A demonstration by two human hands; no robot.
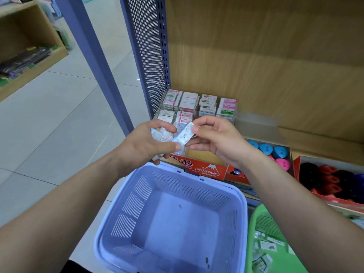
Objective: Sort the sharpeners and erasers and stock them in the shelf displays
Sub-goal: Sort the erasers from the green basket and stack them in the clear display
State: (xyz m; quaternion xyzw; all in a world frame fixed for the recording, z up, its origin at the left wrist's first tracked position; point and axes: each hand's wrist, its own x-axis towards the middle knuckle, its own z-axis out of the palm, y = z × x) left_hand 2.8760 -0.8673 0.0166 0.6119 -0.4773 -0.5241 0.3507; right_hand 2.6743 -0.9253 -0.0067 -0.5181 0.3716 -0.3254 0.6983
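My left hand [144, 143] grips a small bundle of wrapped erasers [161, 135] above the shelf edge. My right hand [214, 137] pinches the top end of one wrapped white eraser [184, 134], whose lower end rests against my left thumb. Behind my hands a clear display case [199, 105] holds stacked erasers in several compartments. A red "Hard Eraser" box [204, 168] sits below my hands. Blue and pink sharpeners [275, 153] fill a box to the right. Dark and red sharpeners [334, 181] fill another box further right.
An empty purple basket [171, 219] stands below my arms. A green basket [269, 243] with several wrapped erasers lies at the lower right. A perforated blue shelf post [146, 52] rises at the left of the wooden shelf [275, 66]. Tiled floor [59, 115] lies left.
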